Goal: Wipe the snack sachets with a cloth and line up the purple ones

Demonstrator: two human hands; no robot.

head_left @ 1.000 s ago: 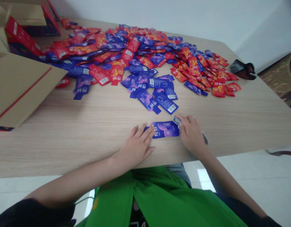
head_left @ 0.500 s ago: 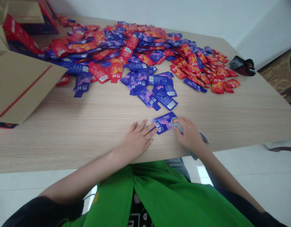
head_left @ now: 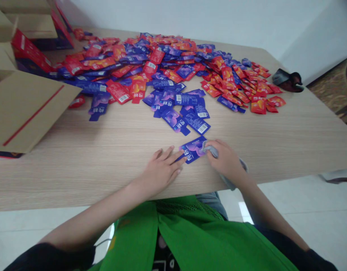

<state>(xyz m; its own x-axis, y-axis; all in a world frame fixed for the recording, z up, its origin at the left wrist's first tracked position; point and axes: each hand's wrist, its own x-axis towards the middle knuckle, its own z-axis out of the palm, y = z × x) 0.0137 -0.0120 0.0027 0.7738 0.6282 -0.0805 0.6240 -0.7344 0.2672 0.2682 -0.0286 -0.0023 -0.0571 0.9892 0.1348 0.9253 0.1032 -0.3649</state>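
Note:
A purple printed packet lies flat on the table near its front edge. My left hand rests with spread fingers, the fingertips pressing on the packet's left end. In my right hand is a bunched grey cloth, which touches the packet's right end; the rest of it hangs behind the hand toward the table edge. Just beyond lies a loose group of purple packets, some overlapping, several with barcodes facing up.
A large heap of red and purple packets spreads along the back of the wooden table. Open cardboard boxes stand at the left, one flap reaching over the table. A dark object sits at the far right by the wall.
The view has shifted slightly. Both hands stay at the same packet, the cloth still against its right end; little else differs.

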